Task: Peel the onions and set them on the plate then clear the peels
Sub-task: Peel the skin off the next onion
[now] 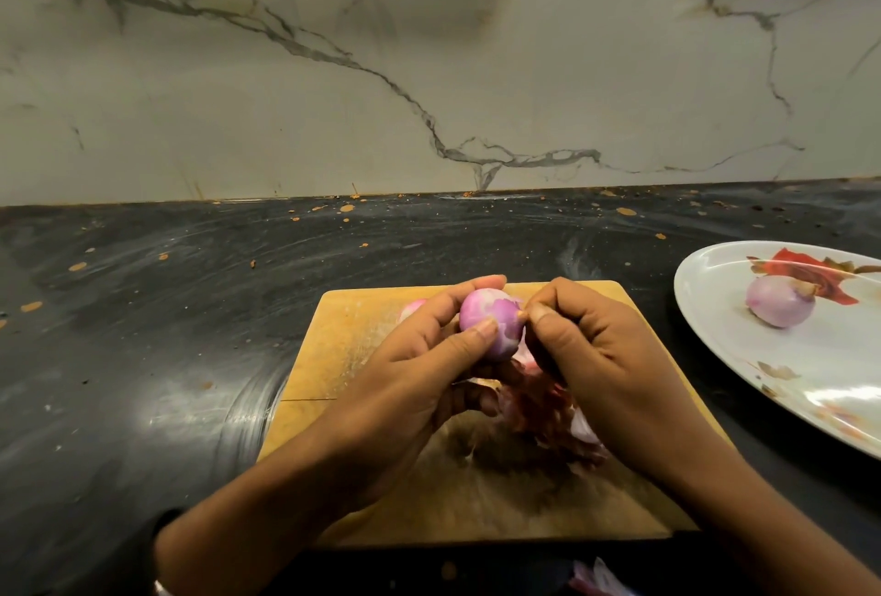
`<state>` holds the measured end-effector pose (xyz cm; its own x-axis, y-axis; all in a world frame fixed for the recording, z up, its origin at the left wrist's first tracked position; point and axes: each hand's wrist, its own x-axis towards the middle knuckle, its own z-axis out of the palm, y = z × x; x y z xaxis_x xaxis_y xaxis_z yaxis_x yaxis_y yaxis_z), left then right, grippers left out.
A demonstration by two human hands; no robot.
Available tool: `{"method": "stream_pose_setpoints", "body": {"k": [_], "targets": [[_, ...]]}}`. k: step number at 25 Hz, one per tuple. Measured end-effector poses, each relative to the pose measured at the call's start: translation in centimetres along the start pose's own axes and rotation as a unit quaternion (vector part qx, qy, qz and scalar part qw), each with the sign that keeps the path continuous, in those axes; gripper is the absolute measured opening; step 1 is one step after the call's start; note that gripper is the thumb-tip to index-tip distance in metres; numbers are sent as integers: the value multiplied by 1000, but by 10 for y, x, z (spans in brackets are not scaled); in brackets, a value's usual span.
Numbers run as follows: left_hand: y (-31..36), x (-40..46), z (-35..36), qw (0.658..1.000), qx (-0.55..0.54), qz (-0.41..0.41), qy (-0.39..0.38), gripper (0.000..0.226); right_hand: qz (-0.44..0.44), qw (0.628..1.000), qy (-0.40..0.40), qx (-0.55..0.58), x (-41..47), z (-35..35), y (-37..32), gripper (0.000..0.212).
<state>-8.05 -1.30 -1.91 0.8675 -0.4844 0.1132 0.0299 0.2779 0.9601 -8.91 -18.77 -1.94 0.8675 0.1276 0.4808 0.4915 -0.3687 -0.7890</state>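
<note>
My left hand [419, 371] holds a pink-purple onion [491, 323] above the wooden cutting board [333, 357], thumb and fingers wrapped around it. My right hand [596, 357] pinches at the onion's right end with thumb and forefinger. A pile of reddish-brown peels [548, 414] lies on the board beneath the hands. Another onion [411, 309] peeks out behind my left fingers, mostly hidden. One peeled onion [779, 307] rests on the white floral plate [715, 338] at the right.
The board lies on a dark, smeared countertop [167, 333] speckled with orange spots. A marble-patterned wall [429, 71] rises behind it. A scrap of pale peel [598, 579] shows at the bottom edge, below the board.
</note>
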Motion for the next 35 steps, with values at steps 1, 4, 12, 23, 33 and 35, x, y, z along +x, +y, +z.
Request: {"method": "stream_pose_setpoints", "body": {"k": [1, 4, 12, 23, 33, 35], "targets": [[0, 0, 1, 1000, 18, 5, 5, 42, -10, 1000, 3, -17, 0, 1, 0, 29], [0, -1, 4, 999, 29, 16, 8, 38, -21, 999, -22, 13, 0, 0, -2, 29], [3, -2, 6, 999, -34, 3, -26, 39, 28, 983, -41, 174, 0, -4, -6, 31], [4, 2, 5, 991, -129, -32, 17, 44, 83, 987, 27, 138, 1, -8, -4, 48], [7, 3, 1, 991, -102, -42, 78, 53, -9, 986, 57, -157, -4, 1, 5, 14], [7, 3, 1, 992, -90, -41, 81, 54, -28, 989, 65, -130, -4, 1, 3, 8]]}}
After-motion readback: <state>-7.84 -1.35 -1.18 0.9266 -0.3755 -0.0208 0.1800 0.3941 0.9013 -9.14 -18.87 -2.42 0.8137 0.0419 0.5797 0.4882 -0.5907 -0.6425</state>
